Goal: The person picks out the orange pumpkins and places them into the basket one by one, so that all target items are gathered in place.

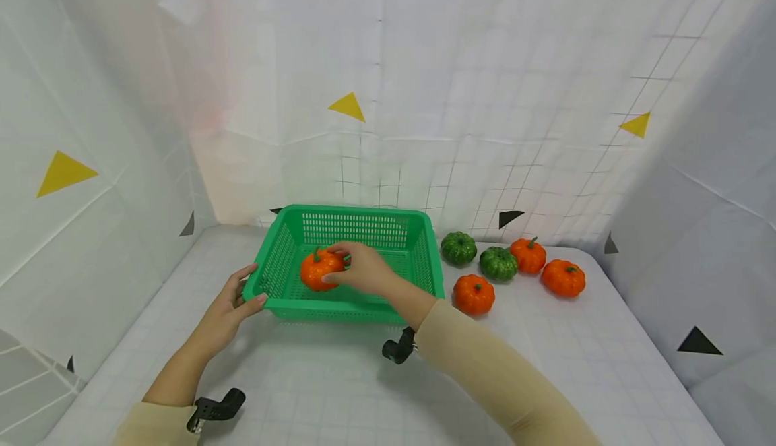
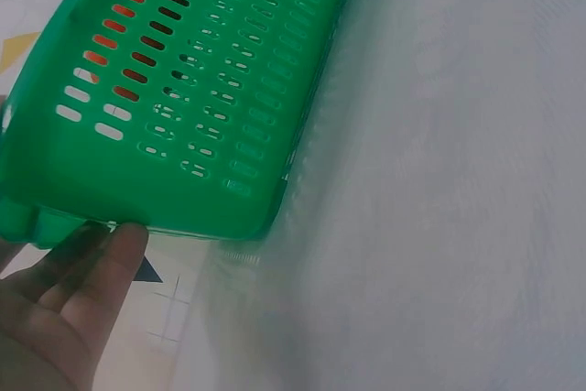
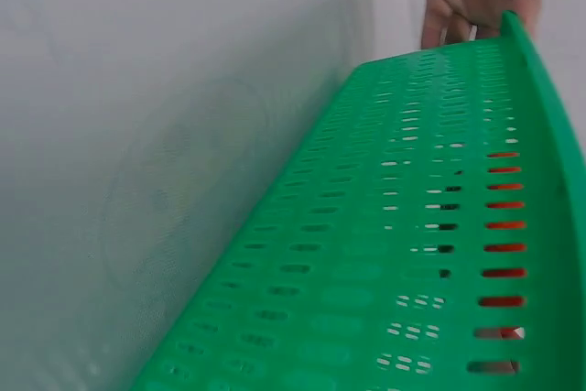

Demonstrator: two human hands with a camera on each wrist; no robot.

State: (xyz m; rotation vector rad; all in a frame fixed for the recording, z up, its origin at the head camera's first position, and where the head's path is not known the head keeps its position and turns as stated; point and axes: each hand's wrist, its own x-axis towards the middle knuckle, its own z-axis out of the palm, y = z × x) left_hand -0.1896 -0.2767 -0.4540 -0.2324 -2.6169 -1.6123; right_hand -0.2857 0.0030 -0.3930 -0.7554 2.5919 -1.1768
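Note:
A green plastic basket (image 1: 351, 308) with slotted walls stands on the white table. At its left front corner my left hand (image 1: 221, 318) holds the rim, thumb on the front edge and fingers along the left side. Inside the basket, my right hand (image 1: 371, 272) grips a small orange pumpkin (image 1: 312, 273) by its right side, its green stem pointing up. In the left wrist view, the fingers (image 2: 114, 267) lie against the end of the basket (image 2: 174, 203). Orange shows through the slots of the basket wall (image 3: 320, 299) in the right wrist view, where the pumpkin itself is mostly hidden.
Right of the basket lie three orange pumpkins, one close to its wall (image 1: 473, 295), one behind (image 1: 528, 256) and one farther right (image 1: 564, 279). Two green pumpkins, one at the back (image 1: 459, 248) and one nearer (image 1: 498, 264), sit between. White sheeting (image 1: 388, 62) encloses the table.

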